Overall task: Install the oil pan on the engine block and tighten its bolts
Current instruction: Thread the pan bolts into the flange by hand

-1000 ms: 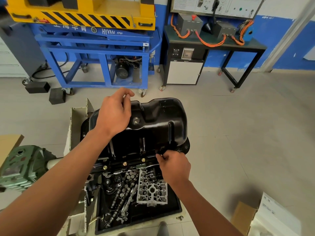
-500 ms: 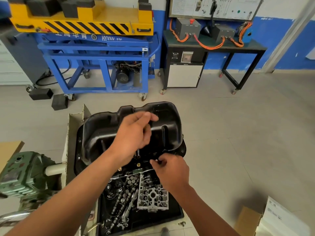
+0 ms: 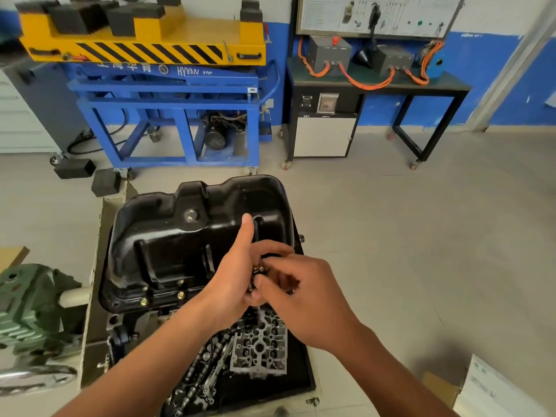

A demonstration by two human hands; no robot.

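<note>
Where the pan is: the oil pan point(image 3: 186, 245) sits in the middle left of the frame, upside down like a bowl, on top of the engine block point(image 3: 118, 322). The block is mostly hidden under it.

Done so far: the pan is set in place. Two gold bolts point(image 3: 143, 301) already stand in its near edge, toward the lower left.

Left to do: I think most of the bolts around the edge are not in yet. I cannot see the far edge or the right edge well. No wrench is in sight, so the hard tightening probably comes later.

Step right now: it looks like picking the next bolt out of a handful.

Left hand: the left hand point(image 3: 231, 281) is just below the middle of the frame. Its thumb sticks up and its fingers curl round some small bolts point(image 3: 258, 269).

Right hand: the right hand point(image 3: 304, 296) is pressed right up against the left one. Its fingertips pinch at the small bolts.

Pan look: black, smooth and shiny, with rounded bumps, a flat rim all round and a shiny round plug point(image 3: 190, 215) on top.

Bolt look: tiny, hard, silver and gold metal, a bit blurry here.

Below the hands: a flat black tray point(image 3: 304, 371) holds a grey metal block full of holes point(image 3: 258, 347) and bumpy rods point(image 3: 198, 371).

Left edge: a green machine point(image 3: 27, 308) with rough paint.

Top of the frame: a blue cart point(image 3: 168, 115) with a yellow, striped top.
</note>
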